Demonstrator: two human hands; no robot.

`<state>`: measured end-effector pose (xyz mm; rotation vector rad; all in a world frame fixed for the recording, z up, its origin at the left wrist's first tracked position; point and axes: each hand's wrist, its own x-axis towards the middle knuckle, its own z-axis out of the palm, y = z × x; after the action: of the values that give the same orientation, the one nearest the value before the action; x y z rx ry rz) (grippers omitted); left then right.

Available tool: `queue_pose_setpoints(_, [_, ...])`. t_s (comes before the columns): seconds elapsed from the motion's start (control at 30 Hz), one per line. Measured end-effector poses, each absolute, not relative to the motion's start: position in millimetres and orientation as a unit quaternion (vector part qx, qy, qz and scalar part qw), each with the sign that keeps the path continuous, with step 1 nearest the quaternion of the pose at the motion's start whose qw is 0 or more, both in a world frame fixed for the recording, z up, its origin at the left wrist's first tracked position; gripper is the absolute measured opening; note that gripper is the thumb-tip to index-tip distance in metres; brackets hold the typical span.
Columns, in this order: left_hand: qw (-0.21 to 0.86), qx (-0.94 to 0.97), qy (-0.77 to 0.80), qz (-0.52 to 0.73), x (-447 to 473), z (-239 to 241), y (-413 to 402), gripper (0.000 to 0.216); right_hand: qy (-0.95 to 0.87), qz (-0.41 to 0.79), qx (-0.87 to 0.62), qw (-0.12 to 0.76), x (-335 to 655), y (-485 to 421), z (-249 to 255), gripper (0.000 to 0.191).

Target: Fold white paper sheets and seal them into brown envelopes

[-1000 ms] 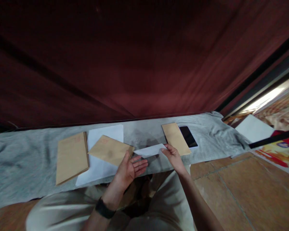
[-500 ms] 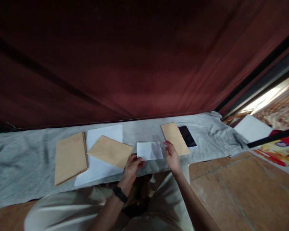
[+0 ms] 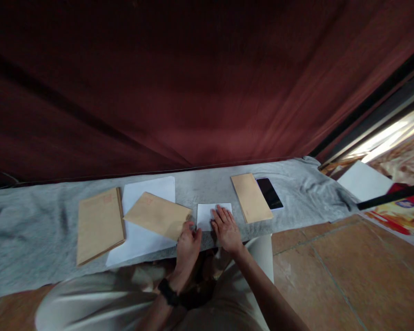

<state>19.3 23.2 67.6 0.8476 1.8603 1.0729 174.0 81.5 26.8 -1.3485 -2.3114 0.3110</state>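
Observation:
A small white sheet of paper (image 3: 204, 216), apparently folded, lies on the grey cloth in front of me. Across its right half my right hand (image 3: 227, 231) rests flat, fingers stretched out and pressing on it. My left hand (image 3: 189, 243) is at the paper's lower left corner, loosely curled, its thumb apart from the fingers and nothing visible in its grasp. Beside its fingers is the right end of a brown envelope (image 3: 158, 215), which lies slantwise over a larger white sheet (image 3: 134, 250). A dark band circles my left wrist.
A stack of brown envelopes (image 3: 100, 226) lies at the left. To the right are another brown envelope (image 3: 251, 197) and a phone (image 3: 269, 193). The grey cloth (image 3: 307, 197) covers a narrow surface before a dark red curtain (image 3: 200, 101). A white box-like object (image 3: 365, 180) stands far right.
My right hand has moved left from beside the right envelope onto the white paper and flattened there. My left hand has released its pinch on the paper's lower left corner.

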Motion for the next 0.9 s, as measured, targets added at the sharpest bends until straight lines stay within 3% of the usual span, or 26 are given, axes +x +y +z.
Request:
queue_pose_setpoints(0.1, [0.282,0.524,0.709,0.379,29,72,15,0.026,-0.844,0.107,-0.485,0.203,176,81,28,0.048])
queue_pose_setpoints(0.2, [0.222,0.653,0.644,0.331,41,65,29,0.046,-0.855,0.103,-0.473,0.185,178,80,29,0.053])
queue_pose_setpoints(0.4, [0.113,0.696,0.670,0.232,47,37,50,0.064,-0.847,0.093,-0.488,0.190,182,81,24,0.053])
queue_pose_setpoints(0.7, [0.097,0.734,0.641,0.202,31,52,13,0.062,-0.821,0.070,-0.525,0.215,186,77,23,0.054])
queue_pose_setpoints(0.9, [0.079,0.741,0.643,0.176,-61,67,2,0.089,-0.812,0.097,-0.527,0.230,187,78,29,0.049])
